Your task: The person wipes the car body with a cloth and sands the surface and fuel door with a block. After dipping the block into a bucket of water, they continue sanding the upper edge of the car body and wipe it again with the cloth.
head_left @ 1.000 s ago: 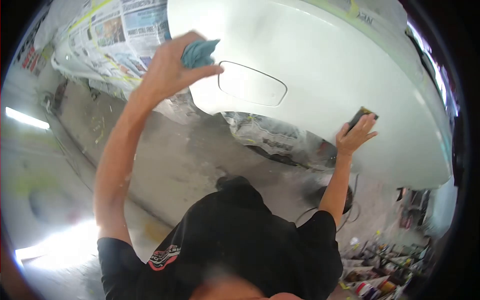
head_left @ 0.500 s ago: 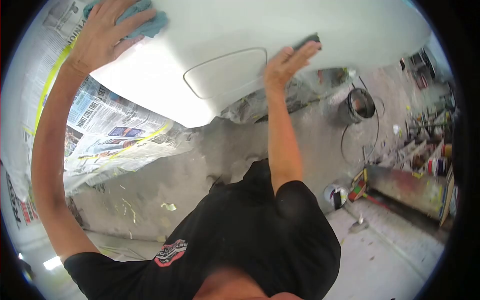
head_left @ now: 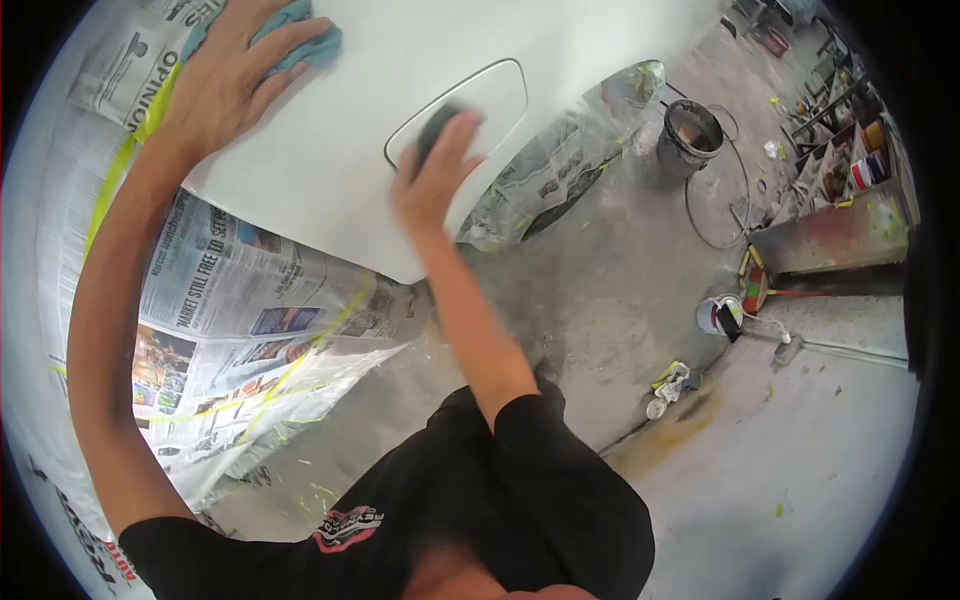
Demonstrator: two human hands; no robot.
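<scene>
A pale car body panel point(head_left: 330, 170) fills the top of the view, with the outline of a fuel flap point(head_left: 497, 95) in it. At the upper left, my left hand point(head_left: 225, 85) presses a blue-green cloth point(head_left: 318, 47) onto the panel, fingers bent over it. Over the left part of the flap, my right hand point(head_left: 435, 180) is closed on a dark block point(head_left: 436, 130), which lies against the surface. Motion blurs this hand and the block.
Taped newspaper point(head_left: 250, 290) covers the area left of and below the panel. Plastic and paper wrap the wheel point(head_left: 560, 160). A black bucket point(head_left: 690, 138) stands on the floor with a hose beside it. A white pail point(head_left: 720, 316) and a cluttered shelf point(head_left: 840, 230) are at the right.
My right hand and the dark block have moved left across the panel to the fuel flap. My left hand remains on the cloth. The camera view has turned and shifted.
</scene>
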